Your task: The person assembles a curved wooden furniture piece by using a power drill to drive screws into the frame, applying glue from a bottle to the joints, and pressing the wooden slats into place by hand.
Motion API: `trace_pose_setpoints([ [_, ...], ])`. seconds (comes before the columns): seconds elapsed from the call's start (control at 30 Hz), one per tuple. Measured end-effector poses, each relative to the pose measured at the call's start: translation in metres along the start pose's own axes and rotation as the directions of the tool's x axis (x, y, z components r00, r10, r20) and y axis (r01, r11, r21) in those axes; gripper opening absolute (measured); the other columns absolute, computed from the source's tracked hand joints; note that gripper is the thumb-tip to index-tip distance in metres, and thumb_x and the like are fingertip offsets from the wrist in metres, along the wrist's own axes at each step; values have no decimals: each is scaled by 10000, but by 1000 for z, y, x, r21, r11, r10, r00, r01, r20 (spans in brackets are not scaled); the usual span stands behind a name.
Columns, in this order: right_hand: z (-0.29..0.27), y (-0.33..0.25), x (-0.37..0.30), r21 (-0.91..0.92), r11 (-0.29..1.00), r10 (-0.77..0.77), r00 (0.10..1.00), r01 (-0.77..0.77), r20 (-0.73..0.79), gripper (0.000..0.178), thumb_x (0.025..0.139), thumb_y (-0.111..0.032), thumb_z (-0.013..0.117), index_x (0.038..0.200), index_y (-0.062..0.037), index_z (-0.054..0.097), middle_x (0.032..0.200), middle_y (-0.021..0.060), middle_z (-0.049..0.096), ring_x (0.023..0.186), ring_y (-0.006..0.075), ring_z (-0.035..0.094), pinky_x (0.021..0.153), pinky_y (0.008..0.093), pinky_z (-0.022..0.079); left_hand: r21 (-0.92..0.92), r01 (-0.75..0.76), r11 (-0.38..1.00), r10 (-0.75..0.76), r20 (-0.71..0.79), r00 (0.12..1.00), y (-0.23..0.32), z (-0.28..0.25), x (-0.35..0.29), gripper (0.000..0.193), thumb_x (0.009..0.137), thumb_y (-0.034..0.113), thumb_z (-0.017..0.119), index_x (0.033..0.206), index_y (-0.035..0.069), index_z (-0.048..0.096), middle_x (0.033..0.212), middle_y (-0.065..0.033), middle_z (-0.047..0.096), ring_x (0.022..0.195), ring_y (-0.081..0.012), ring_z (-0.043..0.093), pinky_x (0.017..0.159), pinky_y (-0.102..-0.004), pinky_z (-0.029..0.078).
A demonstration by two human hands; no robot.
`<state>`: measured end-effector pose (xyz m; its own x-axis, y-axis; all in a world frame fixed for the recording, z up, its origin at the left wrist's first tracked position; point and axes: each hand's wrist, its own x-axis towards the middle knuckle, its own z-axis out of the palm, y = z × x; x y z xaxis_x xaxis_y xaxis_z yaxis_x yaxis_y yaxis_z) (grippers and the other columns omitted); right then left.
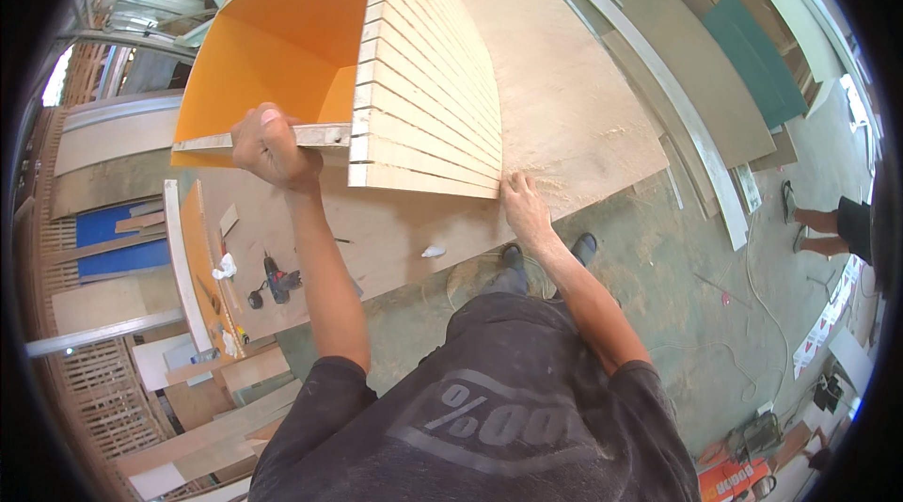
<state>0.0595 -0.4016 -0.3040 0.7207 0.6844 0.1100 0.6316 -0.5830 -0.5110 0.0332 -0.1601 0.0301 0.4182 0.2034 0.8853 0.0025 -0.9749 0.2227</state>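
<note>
A wooden box (428, 97) with an orange inside and a pale slatted face stands tilted on a plywood-topped workbench (564, 79). My left hand (273, 146) is closed around the box's near rim, thumb uppermost. At the lower right corner of the slatted face, my right hand (527, 208) has its fingers bent against the corner, close to the bench top; its thumb is hidden. Dark parallel grooves run along the pale face. Sawdust (555, 184) lies on the plywood beside my right hand.
A cordless drill (277, 279) and a white scrap (434, 251) lie on the bench. Boards and sheets (696, 79) are stacked at the right, with a green panel (755, 58) among them. Another person's legs (818, 231) show at far right. A cable (776, 314) trails over the floor.
</note>
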Motion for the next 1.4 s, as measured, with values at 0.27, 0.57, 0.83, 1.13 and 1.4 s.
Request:
trace_pose_setpoints([
  [0.27,14,1,6,-23,1000,-20,1000,20,0,226,909,-80,600,1097,14,683,1119,159,620,1093,331,640,822,404,616,27,67,997,-67,14,998,-1,0,-4,467,922,260,417,510,49,481,496,-78,494,510,-218,448,644,-376,370],
  [0.57,-157,-88,42,851,526,329,925,-10,-192,146,978,-90,695,1095,-43,769,1069,97,729,938,186,715,815,313,574,61,-1,998,-1,23,1000,-12,-3,-10,475,923,245,420,507,37,517,497,-68,502,510,-192,458,665,-355,368],
  [0.83,-219,-150,47,776,573,188,879,265,-439,196,965,-41,693,1158,-50,723,1083,102,692,942,238,714,800,343,598,5,-22,1000,22,26,999,-7,-2,-2,456,927,225,424,515,38,479,491,-76,488,479,-214,431,599,-367,348],
  [1.13,-219,-170,26,595,753,50,877,281,-478,495,895,109,602,1383,71,532,1269,217,528,1125,356,609,891,390,585,-17,19,1000,-19,-10,1000,-2,-2,-1,438,917,219,425,518,41,445,483,-82,476,466,-216,410,589,-372,344],
  [1.4,-236,-188,10,586,790,16,950,179,-313,753,848,-10,621,1496,176,287,1372,330,408,1288,478,481,1070,495,483,-51,-6,999,5,-17,1000,0,0,0,400,888,181,444,515,35,439,476,-79,463,451,-211,390,567,-367,324],
])
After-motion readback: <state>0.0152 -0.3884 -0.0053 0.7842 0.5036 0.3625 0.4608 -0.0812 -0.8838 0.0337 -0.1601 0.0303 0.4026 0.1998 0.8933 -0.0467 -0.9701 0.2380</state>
